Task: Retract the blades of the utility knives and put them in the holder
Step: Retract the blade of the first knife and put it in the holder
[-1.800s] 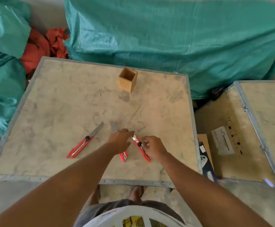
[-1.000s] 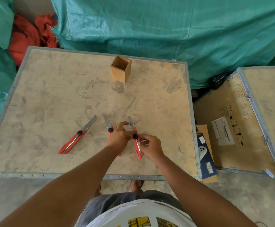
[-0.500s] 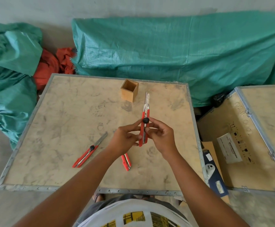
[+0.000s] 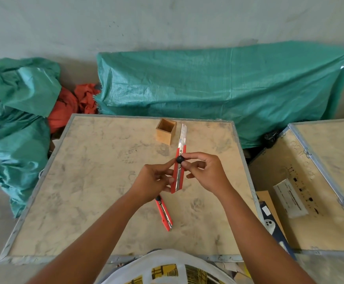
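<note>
In the head view, both hands hold one red utility knife (image 4: 178, 177) above the table (image 4: 97, 177), its long blade (image 4: 183, 136) extended and pointing away from me. My left hand (image 4: 152, 181) grips the lower handle. My right hand (image 4: 206, 173) pinches the black knob (image 4: 179, 159) with its fingertips. A second red utility knife (image 4: 164, 215) lies on the table just below my left wrist, its blade end hidden. The square wooden holder (image 4: 166, 132) stands open-topped at the table's far edge, just left of the blade tip.
Green tarps (image 4: 218, 89) cover bulky things behind and left of the table, with red cloth (image 4: 70, 103) between them. An open wooden crate (image 4: 302, 181) with a paper label sits at the right. A dark blue box (image 4: 271, 224) lies in the gap beside it.
The knife was picked up off the table and now stands raised in both hands with the right fingers on the knob. The leftmost knife has dropped from sight behind my left forearm.
</note>
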`<action>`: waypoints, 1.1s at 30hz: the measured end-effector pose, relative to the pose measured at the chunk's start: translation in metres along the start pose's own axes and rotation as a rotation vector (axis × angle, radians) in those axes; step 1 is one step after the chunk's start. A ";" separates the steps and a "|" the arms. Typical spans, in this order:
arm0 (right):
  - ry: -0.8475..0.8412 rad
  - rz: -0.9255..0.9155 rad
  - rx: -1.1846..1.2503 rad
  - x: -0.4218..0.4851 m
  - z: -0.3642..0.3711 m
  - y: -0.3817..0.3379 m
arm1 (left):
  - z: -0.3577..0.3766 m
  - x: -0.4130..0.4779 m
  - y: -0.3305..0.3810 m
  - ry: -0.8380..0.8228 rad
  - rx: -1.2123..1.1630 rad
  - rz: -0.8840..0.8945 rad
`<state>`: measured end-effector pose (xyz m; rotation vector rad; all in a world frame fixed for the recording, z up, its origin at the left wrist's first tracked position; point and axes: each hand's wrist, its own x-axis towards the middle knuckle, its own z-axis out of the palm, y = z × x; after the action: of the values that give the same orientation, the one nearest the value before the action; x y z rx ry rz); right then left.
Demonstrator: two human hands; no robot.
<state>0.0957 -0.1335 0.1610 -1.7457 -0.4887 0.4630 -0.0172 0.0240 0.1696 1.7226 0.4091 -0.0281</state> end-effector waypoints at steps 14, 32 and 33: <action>-0.146 -0.080 -0.269 0.004 -0.011 -0.016 | -0.010 0.004 0.001 0.031 -0.059 0.017; -0.105 -0.174 -0.343 -0.006 -0.013 -0.026 | -0.009 0.010 0.021 -0.002 -0.112 0.040; -0.106 -0.178 -0.338 -0.006 -0.014 -0.026 | -0.009 0.009 0.020 0.002 -0.118 0.041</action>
<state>0.0958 -0.1427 0.1895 -1.9837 -0.8291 0.3617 -0.0047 0.0319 0.1885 1.6139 0.3697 0.0271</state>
